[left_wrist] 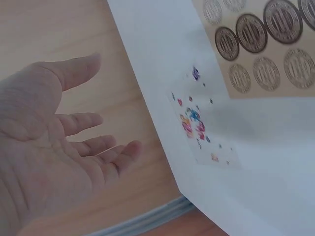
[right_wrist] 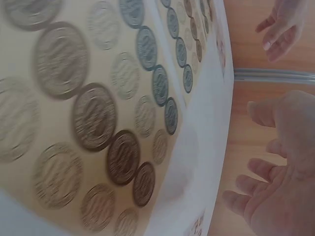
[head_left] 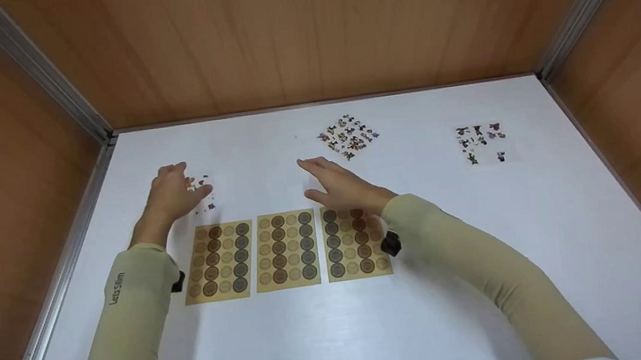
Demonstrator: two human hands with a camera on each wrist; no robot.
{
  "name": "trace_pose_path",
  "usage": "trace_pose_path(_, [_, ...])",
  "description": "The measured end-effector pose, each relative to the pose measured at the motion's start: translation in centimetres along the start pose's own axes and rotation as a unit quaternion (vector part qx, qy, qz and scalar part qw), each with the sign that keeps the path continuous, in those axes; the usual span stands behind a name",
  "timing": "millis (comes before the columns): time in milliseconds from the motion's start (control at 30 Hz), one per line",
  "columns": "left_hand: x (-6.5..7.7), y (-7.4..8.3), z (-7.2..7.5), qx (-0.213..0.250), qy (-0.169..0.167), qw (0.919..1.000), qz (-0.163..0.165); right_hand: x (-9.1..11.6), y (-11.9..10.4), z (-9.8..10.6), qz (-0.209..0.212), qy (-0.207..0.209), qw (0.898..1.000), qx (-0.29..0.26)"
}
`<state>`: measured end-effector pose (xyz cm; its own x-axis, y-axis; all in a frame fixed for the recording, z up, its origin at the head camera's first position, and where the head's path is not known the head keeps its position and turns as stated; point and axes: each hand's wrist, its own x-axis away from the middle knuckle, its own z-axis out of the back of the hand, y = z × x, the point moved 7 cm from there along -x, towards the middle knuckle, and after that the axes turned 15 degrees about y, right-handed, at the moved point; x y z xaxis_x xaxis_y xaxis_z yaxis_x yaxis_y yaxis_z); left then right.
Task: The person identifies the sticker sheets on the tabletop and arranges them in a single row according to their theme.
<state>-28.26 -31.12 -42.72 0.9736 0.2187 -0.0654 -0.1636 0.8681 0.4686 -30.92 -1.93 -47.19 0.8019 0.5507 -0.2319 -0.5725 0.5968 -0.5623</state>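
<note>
My left hand (head_left: 168, 194) hovers at the left of the table with its fingers loosely spread and nothing in them. Just right of it, partly covered in the head view, lies a clear sheet of small colourful stickers (left_wrist: 194, 120). My right hand (head_left: 345, 188) is raised over the top of the right-hand kraft sheet (head_left: 358, 254), thumb apart from the fingers, holding nothing. Two more kraft sheets, a middle one (head_left: 285, 250) and a left one (head_left: 219, 264), complete a row. All three bear round stamp-like seals in dark and pale columns.
Beyond my right hand lies a tilted clear sheet with many small figure stickers (head_left: 348, 137). Another clear sticker sheet (head_left: 482, 143) is farther right. Wooden panels (head_left: 304, 37) with metal corner rails enclose the white table (head_left: 290, 340) at the back and sides.
</note>
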Motion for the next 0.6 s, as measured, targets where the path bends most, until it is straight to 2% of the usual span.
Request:
trace_pose_path(133, [-0.4,-3.3,0.3,0.007,0.012,0.9983,0.056,-1.3,-1.0,-0.8,0.006,-0.008,1.000,-0.012])
trace_pose_path(300, [-0.5,-7.1,-0.1,0.003,0.009,0.9923,0.123,-2.9,-2.5,-2.3,0.020,-0.018,1.000,-0.015])
trace_pose_path(433, [-0.6,-9.2,-0.6,0.004,0.006,0.9876,0.157,-4.0,-3.7,-3.8,0.033,-0.021,0.999,-0.006])
trace_pose_path(600, [-0.6,-10.7,-1.4,0.007,0.016,0.9811,0.193,-4.9,-4.4,-6.0,0.029,-0.035,0.999,0.005])
